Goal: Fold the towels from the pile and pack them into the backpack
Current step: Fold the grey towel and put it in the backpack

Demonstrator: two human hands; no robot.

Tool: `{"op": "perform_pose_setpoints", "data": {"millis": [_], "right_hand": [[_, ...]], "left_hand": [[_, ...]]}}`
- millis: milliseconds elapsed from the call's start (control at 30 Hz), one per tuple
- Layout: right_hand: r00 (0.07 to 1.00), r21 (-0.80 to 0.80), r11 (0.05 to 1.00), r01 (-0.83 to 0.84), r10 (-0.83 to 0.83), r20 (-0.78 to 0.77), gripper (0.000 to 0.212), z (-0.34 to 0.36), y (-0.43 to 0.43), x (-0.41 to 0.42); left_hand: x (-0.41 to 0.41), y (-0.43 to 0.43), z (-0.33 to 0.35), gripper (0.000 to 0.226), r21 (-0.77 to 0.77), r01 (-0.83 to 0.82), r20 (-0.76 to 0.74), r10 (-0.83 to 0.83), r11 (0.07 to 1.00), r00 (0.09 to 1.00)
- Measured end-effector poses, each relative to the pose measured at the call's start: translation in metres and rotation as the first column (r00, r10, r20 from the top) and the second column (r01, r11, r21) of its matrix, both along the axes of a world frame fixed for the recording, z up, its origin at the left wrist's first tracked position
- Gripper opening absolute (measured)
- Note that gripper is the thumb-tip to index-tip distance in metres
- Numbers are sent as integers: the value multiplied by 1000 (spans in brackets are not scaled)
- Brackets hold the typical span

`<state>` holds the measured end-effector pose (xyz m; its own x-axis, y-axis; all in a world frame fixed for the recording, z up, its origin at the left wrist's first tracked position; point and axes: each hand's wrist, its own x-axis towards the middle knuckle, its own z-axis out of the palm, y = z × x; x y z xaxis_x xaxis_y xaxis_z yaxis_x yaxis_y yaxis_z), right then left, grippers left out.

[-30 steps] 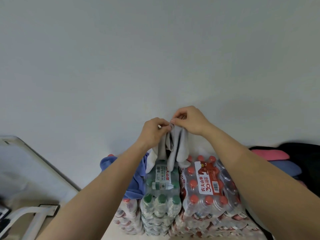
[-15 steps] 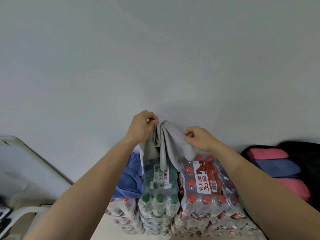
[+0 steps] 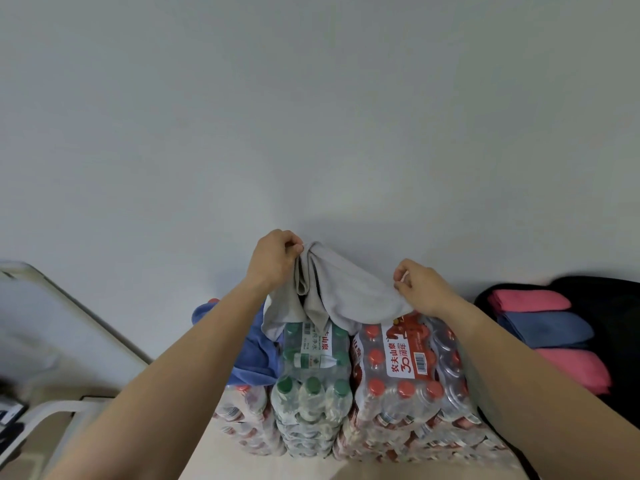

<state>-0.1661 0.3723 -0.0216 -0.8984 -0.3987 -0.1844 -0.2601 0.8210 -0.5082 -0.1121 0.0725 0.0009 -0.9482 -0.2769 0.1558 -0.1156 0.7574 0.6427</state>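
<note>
Hanging between our two hands, the grey towel is held up in front of the pale wall, above the packs of bottled water. Our left grip pinches one bunched corner between thumb and curled fingers, at the higher point. Our right grip pinches the other end, lower and to the right, with its fingers curled in and a bit of the cloth's edge showing at the thumb. The towel's top edge slopes down from left to right between the two grips. The rest falls in loose folds over the top of the green-capped bottle pack; we cannot tell whether it touches.

Just beside that pack on the right stands the red-capped bottle pack, with a red and white label, and our right wrist is over its far edge. More shrink-wrapped bottles are stacked under both. Left of the green-capped pack a blue towel lies crumpled on the stack, partly hidden by our left forearm.

Well to the right sits the black backpack, open, with three folded towels side by side in it: the far pink towel, the slate-blue towel and the near pink towel. At the far left are a white slanted board and a white frame, too blurred to name.
</note>
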Motion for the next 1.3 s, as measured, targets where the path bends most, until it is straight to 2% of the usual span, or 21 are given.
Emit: {"op": "perform_pose_setpoints", "data": {"millis": [167, 300, 367, 467, 533, 633, 700, 800, 900, 1000, 1100, 1200, 1300], "right_hand": [[992, -112, 994, -18, 32, 123, 12, -6, 0, 13], [985, -143, 989, -32, 55, 161, 11, -17, -10, 24], [980, -150, 986, -70, 96, 173, 11, -27, -20, 31], [965, -124, 983, -137, 161, 206, 22, -42, -38, 40], [955, -95, 983, -159, 178, 239, 27, -50, -47, 46], [937, -61, 982, -178, 188, 295, 32, -57, -57, 54], [924, -71, 979, -189, 202, 323, 38, -59, -62, 58], [917, -89, 971, -220, 237, 320, 40, -63, -64, 62], [917, -96, 971, -218, 238, 320, 31, -67, -61, 62], [914, -129, 972, -197, 230, 333, 26, -70, -55, 63], [905, -174, 967, -189, 240, 352, 24, -70, -50, 64], [922, -146, 965, -216, 251, 295, 14, -71, -49, 64], [933, -116, 945, -306, 322, 162, 13, -71, -54, 64]], "left_hand": [[2, 21, -21, 11, 74, 6, 77, -11, 997, 997], [13, 32, -51, 10, 145, -55, 191, 27, 988, 981], [25, 35, -70, 17, 205, -74, 238, 24, 976, 971], [49, 36, -93, 23, 288, -54, 304, -38, 956, 952], [66, 34, -107, 22, 289, -30, 332, -71, 957, 941], [88, 32, -123, 17, 232, -23, 355, -63, 972, 933], [100, 32, -131, 7, 147, -2, 360, -52, 989, 932], [112, 38, -141, 4, 35, 79, 383, -86, 996, 920], [116, 48, -152, 20, -61, 187, 414, -146, 980, 898], [119, 55, -164, 37, -213, 309, 458, -184, 927, 869], [123, 59, -172, 29, -285, 320, 409, -187, 903, 893], [123, 63, -167, 14, -190, 204, 334, -132, 960, 933], [118, 64, -150, 12, 74, 20, 292, -40, 997, 955]]}}
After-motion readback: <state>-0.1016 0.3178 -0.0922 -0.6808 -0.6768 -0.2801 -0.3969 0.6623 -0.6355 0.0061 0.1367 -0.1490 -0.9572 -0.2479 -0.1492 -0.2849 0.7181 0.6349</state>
